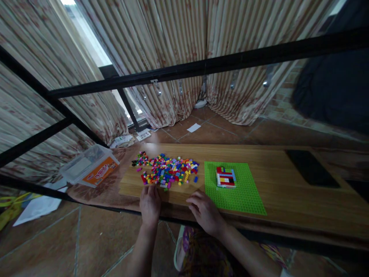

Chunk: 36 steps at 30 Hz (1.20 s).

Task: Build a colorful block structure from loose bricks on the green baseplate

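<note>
My left hand (150, 204) rests at the near edge of a loose pile of toy building bricks (170, 167). Its fingers are bent and close together, and whatever they may hold is hidden. Between the pile and a green baseplate (242, 198), over the table's front edge, is my right hand (205, 211). Its fingers curve loosely, apart from the thumb, with nothing visible in them. A small structure of red, white, blue and black bricks (226, 178) stands on the baseplate. One blue brick (196, 179) lies at the pile's right side.
The wooden board (273, 173) carries a dark flat slab (313, 168) at its right. A clear plastic box (90, 165) with an orange label stands left of the board. A black metal rail (178, 72) crosses beyond it, before striped curtains (173, 34).
</note>
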Each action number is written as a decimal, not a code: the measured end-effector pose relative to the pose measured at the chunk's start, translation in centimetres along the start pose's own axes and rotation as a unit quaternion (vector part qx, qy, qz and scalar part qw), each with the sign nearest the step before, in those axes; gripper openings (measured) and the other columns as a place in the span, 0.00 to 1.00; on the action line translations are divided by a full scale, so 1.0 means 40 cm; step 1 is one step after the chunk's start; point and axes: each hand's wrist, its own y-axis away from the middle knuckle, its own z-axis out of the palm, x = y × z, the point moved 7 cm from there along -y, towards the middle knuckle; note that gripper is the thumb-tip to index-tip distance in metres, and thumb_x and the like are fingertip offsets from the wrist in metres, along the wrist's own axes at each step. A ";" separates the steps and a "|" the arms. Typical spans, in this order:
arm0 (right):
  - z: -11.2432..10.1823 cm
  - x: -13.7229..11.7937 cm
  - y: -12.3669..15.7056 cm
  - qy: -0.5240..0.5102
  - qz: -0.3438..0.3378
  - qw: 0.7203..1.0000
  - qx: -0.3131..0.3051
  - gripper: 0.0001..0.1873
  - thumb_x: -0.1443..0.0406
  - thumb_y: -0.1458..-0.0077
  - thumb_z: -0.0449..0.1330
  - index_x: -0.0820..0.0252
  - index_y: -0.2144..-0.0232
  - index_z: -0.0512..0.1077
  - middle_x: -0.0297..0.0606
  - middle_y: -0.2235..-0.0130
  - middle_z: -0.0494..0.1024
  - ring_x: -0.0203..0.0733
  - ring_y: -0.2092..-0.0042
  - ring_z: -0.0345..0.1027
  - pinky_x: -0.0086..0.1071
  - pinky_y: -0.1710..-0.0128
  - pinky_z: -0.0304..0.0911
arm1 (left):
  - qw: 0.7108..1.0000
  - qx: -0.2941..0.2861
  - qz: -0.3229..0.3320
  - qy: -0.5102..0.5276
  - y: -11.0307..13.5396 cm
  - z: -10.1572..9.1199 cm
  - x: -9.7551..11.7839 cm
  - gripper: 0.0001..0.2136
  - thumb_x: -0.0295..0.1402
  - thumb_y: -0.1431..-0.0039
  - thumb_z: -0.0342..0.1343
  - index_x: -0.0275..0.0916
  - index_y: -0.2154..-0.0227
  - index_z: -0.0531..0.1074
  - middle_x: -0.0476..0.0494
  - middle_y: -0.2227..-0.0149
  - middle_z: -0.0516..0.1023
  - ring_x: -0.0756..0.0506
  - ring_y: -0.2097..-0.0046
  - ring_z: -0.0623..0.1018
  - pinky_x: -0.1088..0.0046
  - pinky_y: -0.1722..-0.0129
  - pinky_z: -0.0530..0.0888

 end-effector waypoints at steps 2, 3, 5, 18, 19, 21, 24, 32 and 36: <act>-0.003 0.002 0.005 0.002 0.001 1.000 -0.002 0.11 0.73 0.44 0.55 0.57 0.63 0.74 0.39 0.62 0.73 0.40 0.58 0.67 0.36 0.56 0.65 | 0.999 0.012 0.035 0.001 0.012 0.001 0.009 0.11 0.31 0.36 0.47 0.37 0.59 0.74 0.41 0.64 0.74 0.42 0.61 0.74 0.69 0.61 0.69; -0.004 0.003 0.008 0.003 0.001 1.000 -0.004 0.11 0.73 0.44 0.54 0.57 0.63 0.74 0.39 0.63 0.73 0.41 0.59 0.67 0.36 0.56 0.65 | 0.999 0.012 0.051 0.002 0.017 0.002 0.014 0.11 0.31 0.36 0.47 0.38 0.58 0.74 0.41 0.65 0.74 0.42 0.61 0.73 0.68 0.60 0.69; -0.003 0.006 0.012 0.003 0.000 1.000 -0.010 0.10 0.72 0.43 0.54 0.57 0.64 0.74 0.39 0.63 0.73 0.41 0.59 0.67 0.36 0.57 0.65 | 0.997 0.007 0.075 0.008 0.025 0.003 0.021 0.12 0.31 0.35 0.46 0.38 0.58 0.74 0.41 0.65 0.74 0.41 0.60 0.73 0.66 0.58 0.70; 0.011 0.027 0.028 -0.016 -0.003 0.999 -0.033 0.11 0.69 0.43 0.53 0.57 0.62 0.74 0.39 0.61 0.73 0.41 0.57 0.68 0.38 0.55 0.65 | 0.988 0.005 -0.001 0.154 0.044 -0.004 -0.011 0.07 0.31 0.40 0.51 0.38 0.62 0.73 0.40 0.60 0.73 0.42 0.55 0.73 0.63 0.54 0.72; 0.010 0.027 0.028 -0.018 -0.002 0.999 -0.032 0.11 0.69 0.43 0.53 0.57 0.62 0.74 0.39 0.61 0.73 0.41 0.57 0.68 0.38 0.55 0.66 | 0.987 -0.003 -0.007 0.162 0.040 -0.005 -0.011 0.07 0.30 0.40 0.51 0.38 0.63 0.73 0.40 0.60 0.73 0.42 0.56 0.74 0.63 0.54 0.72; 0.007 0.025 0.028 -0.022 -0.002 0.999 -0.026 0.11 0.68 0.43 0.53 0.56 0.63 0.74 0.39 0.61 0.73 0.42 0.58 0.68 0.38 0.55 0.66 | 0.984 -0.018 -0.023 0.174 0.033 -0.011 -0.009 0.06 0.29 0.41 0.51 0.38 0.66 0.73 0.40 0.60 0.74 0.43 0.57 0.75 0.64 0.55 0.72; -0.005 0.020 0.032 -0.035 0.002 0.999 -0.012 0.11 0.68 0.43 0.52 0.55 0.62 0.74 0.39 0.61 0.74 0.41 0.58 0.69 0.37 0.56 0.67 | 0.973 -0.035 -0.071 0.215 0.036 -0.031 -0.003 0.07 0.30 0.41 0.50 0.38 0.66 0.73 0.41 0.63 0.75 0.44 0.60 0.76 0.66 0.57 0.72; -0.083 -0.005 0.056 -0.066 0.039 0.997 0.033 0.13 0.62 0.39 0.52 0.53 0.57 0.73 0.39 0.58 0.76 0.41 0.56 0.70 0.35 0.55 0.67 | 0.824 -0.246 -0.106 0.498 0.154 -0.021 0.192 0.11 0.40 0.42 0.54 0.37 0.66 0.74 0.48 0.72 0.76 0.49 0.69 0.74 0.77 0.69 0.69; -0.128 -0.015 0.064 -0.071 0.045 0.996 0.031 0.12 0.62 0.38 0.52 0.52 0.59 0.75 0.37 0.58 0.76 0.40 0.56 0.70 0.33 0.55 0.66 | 0.738 -0.349 -0.070 0.573 0.173 -0.022 0.312 0.13 0.41 0.41 0.53 0.36 0.69 0.74 0.48 0.74 0.74 0.50 0.70 0.72 0.77 0.69 0.69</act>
